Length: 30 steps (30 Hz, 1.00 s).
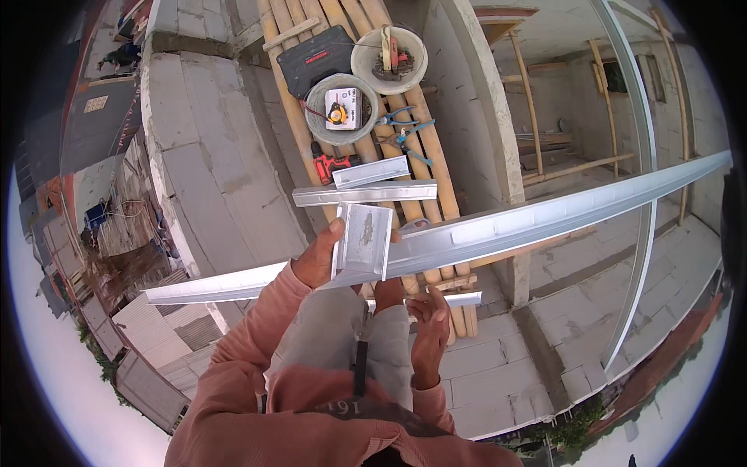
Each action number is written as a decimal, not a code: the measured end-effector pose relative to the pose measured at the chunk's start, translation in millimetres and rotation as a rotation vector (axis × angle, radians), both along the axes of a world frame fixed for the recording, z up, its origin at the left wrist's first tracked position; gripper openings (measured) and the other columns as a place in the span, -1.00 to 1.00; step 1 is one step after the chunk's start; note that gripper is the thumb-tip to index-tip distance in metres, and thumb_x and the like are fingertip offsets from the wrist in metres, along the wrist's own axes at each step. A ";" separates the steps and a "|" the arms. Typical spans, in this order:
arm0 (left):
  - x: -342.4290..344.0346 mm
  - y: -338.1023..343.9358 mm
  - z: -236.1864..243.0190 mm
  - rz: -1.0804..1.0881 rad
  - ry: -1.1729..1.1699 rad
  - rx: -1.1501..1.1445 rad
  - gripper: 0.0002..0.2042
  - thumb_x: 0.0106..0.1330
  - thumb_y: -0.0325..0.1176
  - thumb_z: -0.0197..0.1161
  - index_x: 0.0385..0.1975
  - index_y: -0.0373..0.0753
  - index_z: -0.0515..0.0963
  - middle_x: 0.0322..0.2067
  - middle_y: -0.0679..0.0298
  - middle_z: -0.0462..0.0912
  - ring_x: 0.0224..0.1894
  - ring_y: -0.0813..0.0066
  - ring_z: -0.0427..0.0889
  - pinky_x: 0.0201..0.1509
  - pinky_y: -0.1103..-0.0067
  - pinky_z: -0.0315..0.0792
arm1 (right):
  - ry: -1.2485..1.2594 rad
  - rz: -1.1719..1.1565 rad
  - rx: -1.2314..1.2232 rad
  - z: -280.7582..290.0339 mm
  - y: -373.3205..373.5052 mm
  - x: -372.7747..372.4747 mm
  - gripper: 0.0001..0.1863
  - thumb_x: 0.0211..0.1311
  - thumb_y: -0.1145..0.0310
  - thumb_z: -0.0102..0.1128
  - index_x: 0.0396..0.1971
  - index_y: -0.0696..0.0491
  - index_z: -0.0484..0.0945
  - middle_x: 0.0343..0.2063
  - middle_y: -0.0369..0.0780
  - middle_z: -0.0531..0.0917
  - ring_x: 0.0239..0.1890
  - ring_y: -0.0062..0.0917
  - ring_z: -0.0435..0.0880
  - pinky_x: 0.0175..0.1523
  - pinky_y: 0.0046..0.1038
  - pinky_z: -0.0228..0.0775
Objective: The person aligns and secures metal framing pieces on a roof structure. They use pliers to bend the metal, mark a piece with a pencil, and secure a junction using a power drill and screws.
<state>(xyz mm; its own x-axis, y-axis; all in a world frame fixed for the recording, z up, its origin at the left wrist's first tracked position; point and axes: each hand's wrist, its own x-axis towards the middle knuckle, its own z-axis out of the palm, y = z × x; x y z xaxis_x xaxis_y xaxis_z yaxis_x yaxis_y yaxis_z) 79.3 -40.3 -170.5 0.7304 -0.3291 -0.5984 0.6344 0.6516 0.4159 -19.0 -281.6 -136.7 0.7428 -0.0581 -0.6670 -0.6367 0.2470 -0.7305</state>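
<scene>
My left hand (317,255) grips a short silvery metal channel piece (366,237) by its left edge, with fingertips showing at its far right side. A grey smear marks the channel's inner face. Just below and behind it, a long metal channel (529,219) runs across the view from lower left to upper right. My right hand (428,327) is held low, right of my legs, its fingers loosely curled and apart with nothing visible in them. Beyond the held piece, two more short channel offcuts (366,193) (372,172) rest on the bamboo platform (447,198).
A red and black cordless drill (333,163), blue-handled pliers (405,138), two buckets (313,124) (416,50) and a black case (317,61) sit on the bamboo. Block walls (486,101) flank the platform. Another long channel (643,140) crosses at the right, with a drop into rooms below.
</scene>
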 end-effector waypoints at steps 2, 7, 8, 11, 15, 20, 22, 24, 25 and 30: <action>-18.3 -22.2 29.7 -0.029 -0.078 -0.061 -0.10 0.31 0.40 0.05 0.36 -0.33 0.29 0.18 0.03 0.55 0.23 0.23 0.55 0.29 0.40 0.46 | 0.128 0.009 0.349 28.5 19.8 31.8 -0.29 0.60 -0.13 -0.30 0.37 0.21 0.21 0.11 -0.09 0.51 0.17 -0.32 0.55 0.27 -0.27 0.42; -46.2 -41.3 79.3 -0.207 -0.203 0.297 -0.08 0.33 0.43 -0.02 0.36 -0.38 0.28 0.23 0.09 0.51 0.29 0.26 0.48 0.39 0.38 0.33 | 0.108 0.370 0.145 59.6 30.3 59.4 -0.26 0.59 -0.19 -0.38 0.44 0.13 0.16 0.21 -0.10 0.50 0.19 -0.31 0.57 0.25 -0.28 0.48; -49.7 -42.5 80.4 -0.230 -0.242 0.261 -0.08 0.33 0.43 -0.02 0.36 -0.38 0.28 0.23 0.09 0.51 0.29 0.26 0.48 0.39 0.38 0.33 | 0.012 0.487 0.012 64.4 26.3 63.5 -0.24 0.59 -0.21 -0.42 0.45 0.11 0.15 0.25 -0.10 0.48 0.20 -0.32 0.57 0.24 -0.27 0.49; -56.0 -42.7 89.2 -0.141 -0.232 0.317 -0.04 0.34 0.45 -0.07 0.42 -0.37 0.20 0.33 0.06 0.40 0.36 0.23 0.39 0.44 0.38 0.24 | 0.393 0.223 0.603 68.5 33.3 60.3 -0.27 0.58 -0.22 -0.42 0.49 -0.01 0.09 0.29 -0.16 0.44 0.24 -0.38 0.54 0.26 -0.19 0.51; -57.5 -31.1 97.1 -0.005 -0.260 0.400 0.01 0.34 0.48 -0.12 0.51 -0.33 0.04 0.44 0.05 0.20 0.44 0.19 0.26 0.48 0.33 0.17 | 0.350 0.187 0.747 91.4 40.9 63.3 -0.28 0.55 -0.14 -0.12 0.51 -0.08 0.04 0.38 -0.20 0.31 0.36 -0.34 0.41 0.34 -0.16 0.43; -71.5 -7.4 114.5 -0.011 -0.272 0.572 -0.06 0.41 0.45 -0.22 0.53 -0.26 0.02 0.45 0.12 0.19 0.45 0.23 0.24 0.49 0.29 0.16 | 0.315 0.281 0.913 97.1 50.5 72.2 -0.29 0.53 -0.06 0.00 0.52 -0.08 0.08 0.38 -0.28 0.31 0.40 -0.45 0.29 0.43 -0.26 0.21; -95.5 13.1 105.7 0.369 0.053 0.537 -0.05 0.41 0.47 -0.30 0.51 -0.29 0.06 0.48 0.10 0.13 0.49 0.16 0.18 0.54 0.26 0.04 | 0.335 0.377 0.792 105.6 61.5 85.7 -0.24 0.45 -0.03 0.15 0.51 -0.07 0.13 0.35 -0.25 0.34 0.37 -0.45 0.32 0.39 -0.30 0.23; -147.7 45.0 74.0 0.753 0.360 0.666 -0.16 0.48 0.37 -0.22 0.49 -0.24 0.11 0.45 0.08 0.17 0.47 0.20 0.21 0.51 0.25 0.10 | 0.159 0.585 0.461 84.8 67.4 94.2 -0.15 0.32 -0.01 0.31 0.49 0.00 0.18 0.30 -0.16 0.37 0.33 -0.40 0.34 0.36 -0.34 0.23; -169.4 61.0 61.4 0.826 0.555 0.837 -0.15 0.46 0.37 -0.18 0.47 -0.29 0.14 0.42 0.03 0.23 0.45 0.18 0.26 0.49 0.26 0.15 | 0.112 0.583 0.363 89.1 70.0 103.6 -0.11 0.26 0.02 0.37 0.48 0.05 0.19 0.29 -0.11 0.36 0.33 -0.37 0.34 0.36 -0.33 0.23; -285.8 154.8 -33.6 0.876 1.227 0.994 -0.02 0.29 0.50 -0.07 0.37 -0.38 0.28 0.27 -0.11 0.41 0.26 -0.10 0.46 0.36 0.17 0.35 | -0.377 0.885 -0.589 47.1 54.1 126.4 -0.08 0.08 0.18 0.52 0.38 0.22 0.25 0.12 0.01 0.37 0.22 -0.13 0.39 0.29 -0.20 0.29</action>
<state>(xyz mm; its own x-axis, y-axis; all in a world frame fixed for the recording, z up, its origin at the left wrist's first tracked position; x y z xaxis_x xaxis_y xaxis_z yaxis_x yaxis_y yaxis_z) -206.5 114.5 -204.1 -0.4864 0.6480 -0.5861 0.4944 0.7572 0.4268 107.4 -227.5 -89.6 0.8270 0.3576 -0.4337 -0.1306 -0.6282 -0.7670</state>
